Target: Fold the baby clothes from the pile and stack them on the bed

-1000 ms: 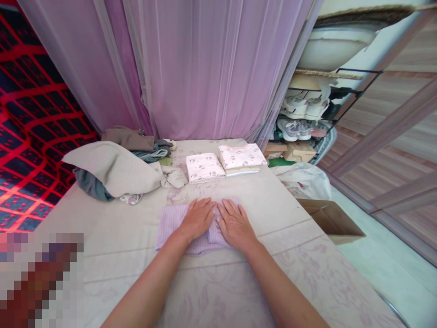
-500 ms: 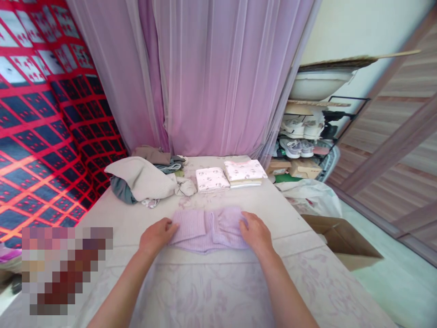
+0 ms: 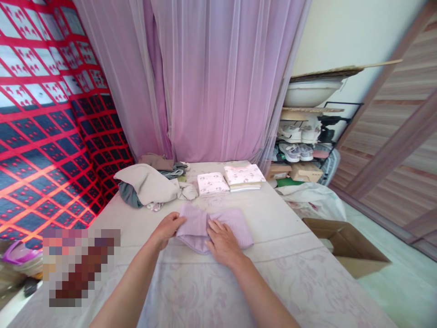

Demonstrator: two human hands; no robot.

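Note:
A lilac ribbed garment [image 3: 237, 224], partly folded, lies on the bed in front of me. At its left edge, my left hand [image 3: 169, 229] pinches the cloth between thumb and fingers. My right hand [image 3: 223, 241] lies flat on the middle of the garment with its fingers stretched out, covering part of the inner fold. Beyond it sit a small folded pink-white printed cloth [image 3: 213, 183] and, to its right, a folded stack topped by a similar printed cloth [image 3: 244, 173].
A loose heap of clothes [image 3: 150, 182] lies at the bed's far left. Curtains [image 3: 218, 82] hang behind. To the right stand a shoe rack [image 3: 300, 136] and an open cardboard box [image 3: 351, 241] on the floor.
My right hand has moved left from the garment's right edge onto its middle. The garment's right part now lies flatter and slants outward. My left hand stays at the left edge.

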